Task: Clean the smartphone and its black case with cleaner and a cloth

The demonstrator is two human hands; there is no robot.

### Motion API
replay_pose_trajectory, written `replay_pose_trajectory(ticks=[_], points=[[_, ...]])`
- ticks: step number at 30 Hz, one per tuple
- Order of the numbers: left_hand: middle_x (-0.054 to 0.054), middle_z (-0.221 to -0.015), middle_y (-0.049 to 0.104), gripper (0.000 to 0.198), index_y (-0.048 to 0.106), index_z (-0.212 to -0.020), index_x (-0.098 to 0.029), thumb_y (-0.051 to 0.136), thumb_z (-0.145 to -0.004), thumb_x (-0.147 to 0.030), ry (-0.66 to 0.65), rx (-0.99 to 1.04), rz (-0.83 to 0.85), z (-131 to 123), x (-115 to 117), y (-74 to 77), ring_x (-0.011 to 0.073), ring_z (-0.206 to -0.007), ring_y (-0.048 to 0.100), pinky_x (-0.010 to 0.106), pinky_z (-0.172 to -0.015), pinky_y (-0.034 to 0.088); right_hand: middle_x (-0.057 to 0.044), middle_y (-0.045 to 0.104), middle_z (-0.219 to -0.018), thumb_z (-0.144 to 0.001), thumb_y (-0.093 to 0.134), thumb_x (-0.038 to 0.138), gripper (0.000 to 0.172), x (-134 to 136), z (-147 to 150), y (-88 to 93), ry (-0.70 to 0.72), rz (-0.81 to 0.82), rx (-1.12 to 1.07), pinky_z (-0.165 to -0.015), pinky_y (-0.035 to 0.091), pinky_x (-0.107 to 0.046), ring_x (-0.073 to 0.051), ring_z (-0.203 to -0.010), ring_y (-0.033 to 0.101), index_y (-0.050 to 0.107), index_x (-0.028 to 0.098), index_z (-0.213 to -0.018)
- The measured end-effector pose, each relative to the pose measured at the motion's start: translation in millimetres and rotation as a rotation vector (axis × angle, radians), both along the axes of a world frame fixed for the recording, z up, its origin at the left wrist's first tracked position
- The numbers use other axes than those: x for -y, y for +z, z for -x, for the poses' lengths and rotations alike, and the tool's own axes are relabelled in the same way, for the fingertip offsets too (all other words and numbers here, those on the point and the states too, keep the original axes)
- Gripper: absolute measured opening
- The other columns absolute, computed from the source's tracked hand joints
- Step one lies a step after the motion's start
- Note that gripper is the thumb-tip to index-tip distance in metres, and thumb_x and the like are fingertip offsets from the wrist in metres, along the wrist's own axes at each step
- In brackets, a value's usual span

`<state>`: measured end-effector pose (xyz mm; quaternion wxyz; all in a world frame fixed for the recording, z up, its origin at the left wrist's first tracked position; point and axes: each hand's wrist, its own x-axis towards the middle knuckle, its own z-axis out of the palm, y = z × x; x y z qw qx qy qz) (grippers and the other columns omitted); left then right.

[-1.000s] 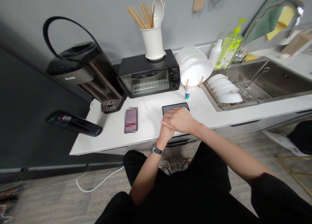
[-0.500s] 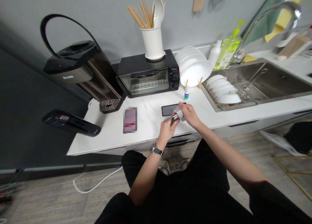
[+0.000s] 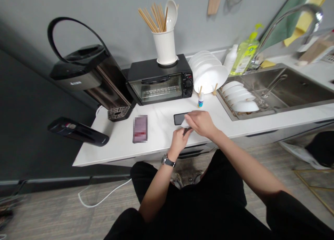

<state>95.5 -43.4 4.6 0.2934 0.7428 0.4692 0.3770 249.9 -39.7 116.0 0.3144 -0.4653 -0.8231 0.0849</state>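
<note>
My left hand (image 3: 179, 141), with a watch on its wrist, is closed on a small dark object (image 3: 187, 130) above the counter's front edge. Over that object my right hand (image 3: 200, 122) holds a pale cloth or tissue (image 3: 184, 123), its fingers pressed together. Most of the dark object is hidden by the fingers, so I cannot make out what it is. Just behind my hands a dark phone-like slab (image 3: 179, 118) lies on the white counter (image 3: 159, 128), partly covered by my right hand. A small bottle with a blue label (image 3: 200, 101) stands behind it.
A pixelated rectangular item (image 3: 140, 129) lies to the left. Behind are a toaster oven (image 3: 159, 88), a white utensil holder (image 3: 165, 46) and a tall black dispenser (image 3: 104, 83). White plates (image 3: 208, 72) and a sink (image 3: 300, 90) with bowls are on the right.
My right hand has turned and shifted left and down over the dark object, covering more of it and of the pale cloth. My left hand has stayed nearly in place.
</note>
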Motion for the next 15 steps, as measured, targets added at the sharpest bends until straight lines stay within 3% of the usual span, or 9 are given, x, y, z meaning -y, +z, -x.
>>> replay_pose_trajectory(ticks=[3,6,8,11,13,15], points=[[0.003,-0.069,0.071,0.031,0.073,-0.082,-0.017,0.063,-0.099,-0.041,-0.005,0.068,-0.009,-2,2,6.0,0.0176,-0.065,0.064,0.026,-0.065,0.046,-0.007,0.066,-0.064,-0.104,0.011,0.075,0.088,-3,-9,-14.1,-0.045,0.296,-0.472,-0.06,0.04,-0.031,-0.019,-0.06,0.06,0.068,0.018,-0.07],[0.002,-0.07,0.07,0.032,0.073,-0.083,-0.016,0.064,-0.099,-0.042,-0.007,0.083,-0.008,-3,2,7.8,0.0168,-0.064,0.063,0.025,-0.064,0.045,-0.007,0.068,-0.066,-0.102,0.008,0.078,0.091,0,-6,-19.0,-0.032,0.434,-0.658,-0.061,0.045,-0.031,-0.019,-0.06,0.063,0.072,0.018,-0.076],[0.002,-0.068,0.069,0.031,0.072,-0.081,-0.016,0.063,-0.099,-0.04,-0.007,0.072,0.001,-3,1,6.2,0.0157,-0.061,0.06,0.025,-0.063,0.044,-0.008,0.072,-0.074,-0.107,0.015,0.07,0.083,5,-1,-14.4,-0.095,0.305,-0.539,-0.066,0.045,-0.031,-0.019,-0.067,0.065,0.074,0.017,-0.083],[0.003,-0.066,0.068,0.025,0.069,-0.076,-0.016,0.064,-0.096,-0.029,0.002,0.02,-0.002,-2,-1,-0.7,0.0165,-0.061,0.061,0.027,-0.064,0.046,-0.011,0.074,-0.085,-0.112,0.03,0.047,0.061,13,12,-1.8,-0.13,-0.014,-0.089,-0.075,0.041,-0.034,-0.021,-0.08,0.065,0.075,0.016,-0.085],[0.006,-0.073,0.071,0.013,0.071,-0.079,-0.015,0.065,-0.09,-0.019,0.051,-0.011,-0.027,-1,-2,-6.2,0.0205,-0.072,0.066,0.028,-0.069,0.05,-0.01,0.073,-0.083,-0.111,0.04,0.036,0.05,16,22,4.8,-0.024,-0.16,0.197,-0.076,0.038,-0.035,-0.021,-0.081,0.063,0.074,0.015,-0.081],[0.01,-0.084,0.075,0.008,0.073,-0.089,-0.015,0.066,-0.086,-0.013,0.099,-0.021,-0.051,0,-2,-9.7,0.0246,-0.086,0.07,0.03,-0.076,0.052,-0.008,0.072,-0.079,-0.11,0.045,0.033,0.045,17,28,7.0,0.106,-0.234,0.336,-0.075,0.035,-0.035,-0.02,-0.078,0.061,0.073,0.016,-0.079]])
